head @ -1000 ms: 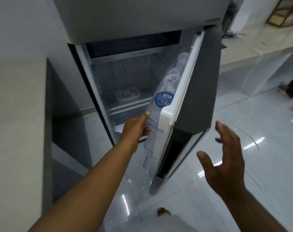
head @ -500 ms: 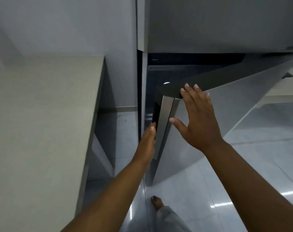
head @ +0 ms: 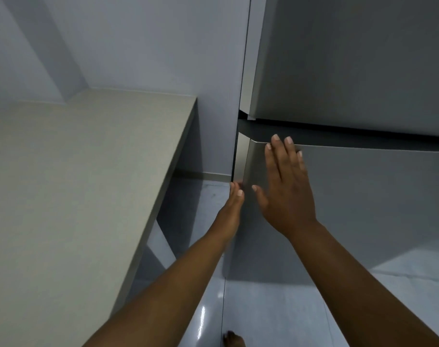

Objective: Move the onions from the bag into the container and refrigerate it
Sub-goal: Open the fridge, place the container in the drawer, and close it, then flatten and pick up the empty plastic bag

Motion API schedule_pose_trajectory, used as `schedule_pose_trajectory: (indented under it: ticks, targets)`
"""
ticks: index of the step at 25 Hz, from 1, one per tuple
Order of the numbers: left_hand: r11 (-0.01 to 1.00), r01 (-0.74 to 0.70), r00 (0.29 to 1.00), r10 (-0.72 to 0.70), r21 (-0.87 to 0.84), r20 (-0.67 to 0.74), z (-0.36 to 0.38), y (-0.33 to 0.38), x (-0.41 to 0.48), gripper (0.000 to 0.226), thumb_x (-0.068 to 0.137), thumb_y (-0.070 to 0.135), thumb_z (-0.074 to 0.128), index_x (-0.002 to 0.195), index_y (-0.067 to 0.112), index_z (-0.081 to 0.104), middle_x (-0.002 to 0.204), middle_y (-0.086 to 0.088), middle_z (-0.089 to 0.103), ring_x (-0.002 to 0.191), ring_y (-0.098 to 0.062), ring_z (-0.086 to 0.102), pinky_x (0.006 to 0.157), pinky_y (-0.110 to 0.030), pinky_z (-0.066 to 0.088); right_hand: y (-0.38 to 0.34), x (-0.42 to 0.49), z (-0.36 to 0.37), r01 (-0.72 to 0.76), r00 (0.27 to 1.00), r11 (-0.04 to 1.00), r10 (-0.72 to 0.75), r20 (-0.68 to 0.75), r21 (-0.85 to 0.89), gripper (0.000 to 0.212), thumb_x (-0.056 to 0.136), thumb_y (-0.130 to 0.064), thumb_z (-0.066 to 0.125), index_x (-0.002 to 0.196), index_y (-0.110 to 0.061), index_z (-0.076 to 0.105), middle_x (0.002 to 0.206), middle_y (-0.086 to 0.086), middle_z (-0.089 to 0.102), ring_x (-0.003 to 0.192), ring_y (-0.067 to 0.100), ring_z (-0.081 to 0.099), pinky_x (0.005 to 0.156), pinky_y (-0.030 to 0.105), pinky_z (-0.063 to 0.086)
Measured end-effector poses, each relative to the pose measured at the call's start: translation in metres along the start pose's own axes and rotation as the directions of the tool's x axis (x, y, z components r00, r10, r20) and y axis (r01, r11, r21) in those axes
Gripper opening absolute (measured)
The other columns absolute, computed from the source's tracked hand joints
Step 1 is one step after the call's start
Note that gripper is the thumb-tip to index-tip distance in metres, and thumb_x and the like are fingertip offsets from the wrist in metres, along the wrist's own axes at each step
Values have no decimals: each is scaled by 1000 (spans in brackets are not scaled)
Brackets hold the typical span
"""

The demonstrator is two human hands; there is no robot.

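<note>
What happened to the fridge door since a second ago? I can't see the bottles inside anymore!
The lower fridge door swung from wide open to almost shut. The right hand came onto its front and pushes flat; the left hand slid from the inner shelf to the door's edge. The upper door and counter stayed put.

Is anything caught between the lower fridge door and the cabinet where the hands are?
Nothing visible. The right hand lies flat on the lower fridge door; the left hand is at its edge, outside the seam.
</note>
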State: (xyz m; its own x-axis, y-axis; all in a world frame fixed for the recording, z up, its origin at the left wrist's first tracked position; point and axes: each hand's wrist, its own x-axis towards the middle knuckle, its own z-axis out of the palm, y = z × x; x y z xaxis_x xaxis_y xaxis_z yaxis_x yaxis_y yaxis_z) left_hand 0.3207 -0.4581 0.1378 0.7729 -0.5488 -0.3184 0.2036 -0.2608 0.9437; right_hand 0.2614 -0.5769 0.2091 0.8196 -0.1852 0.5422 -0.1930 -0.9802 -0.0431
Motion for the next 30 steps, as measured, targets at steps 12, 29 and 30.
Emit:
schedule_pose_trajectory:
  ticks: [12,29,30]
  targets:
    - [999,4,998,-6,-32,-58,-1,16,52,64,86,77,17,145,52,20,163,6,18,148,-24,21,120,-51,17,32,25,41,52,993,998,-54,106,26,87,89,-34,59,153,-2,9,163,18,1,151,32,-5,121,54,7]
    - [967,254,339,-110,-22,-934,-155,-189,-313,51,91,36,60,137,16,50,132,0,59,116,-11,56,96,-24,42,-267,-155,53,67,398,468,-822,406,881,67,94,-37,54,152,-28,22,156,-12,30,141,0,24,112,18,23]
    - [962,262,257,-147,-78,-955,-164,-200,-341,50,91,35,61,136,16,50,131,0,60,114,-11,57,94,-24,42,-294,-165,50,65,343,441,-852,395,895,66,94,-38,55,151,-29,22,155,-12,32,140,0,27,111,18,24]
